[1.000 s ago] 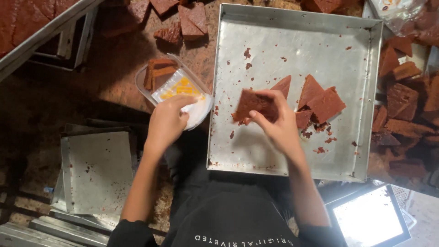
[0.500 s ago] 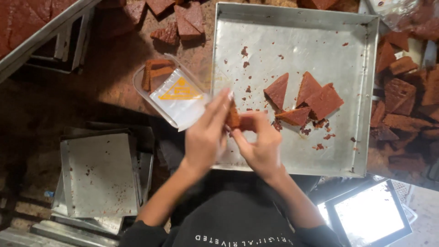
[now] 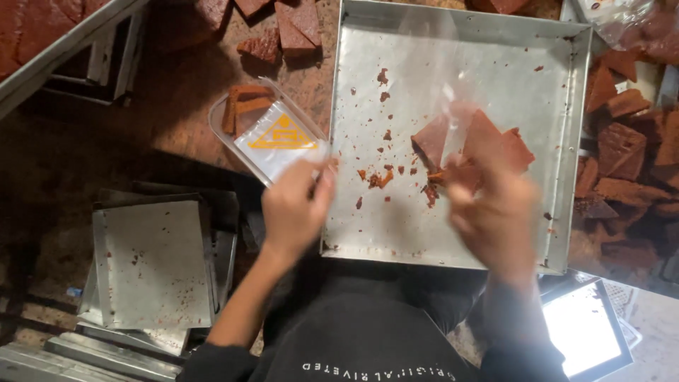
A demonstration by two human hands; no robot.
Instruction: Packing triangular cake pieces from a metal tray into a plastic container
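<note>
My left hand is at the left rim of the big square metal tray, its thumb and fingers pinched together on what looks like a thin clear plastic film that stretches over the tray. Right beside it sits a clear plastic tub with a yellow-marked sheet and orange-brown strips inside. My right hand is blurred by motion over the tray's near right part, just below a few flat brown triangular pieces. Whether it holds one is unclear. Crumbs lie between the hands.
More brown slabs lie at the top and in a heap on the right. Stacked metal trays stand at lower left, a metal frame at upper left. A lit white screen glows at lower right.
The hands, joined on one brown piece half a second ago, have parted. The left went left to the tub's edge, and the right swung down and right in a blur.
</note>
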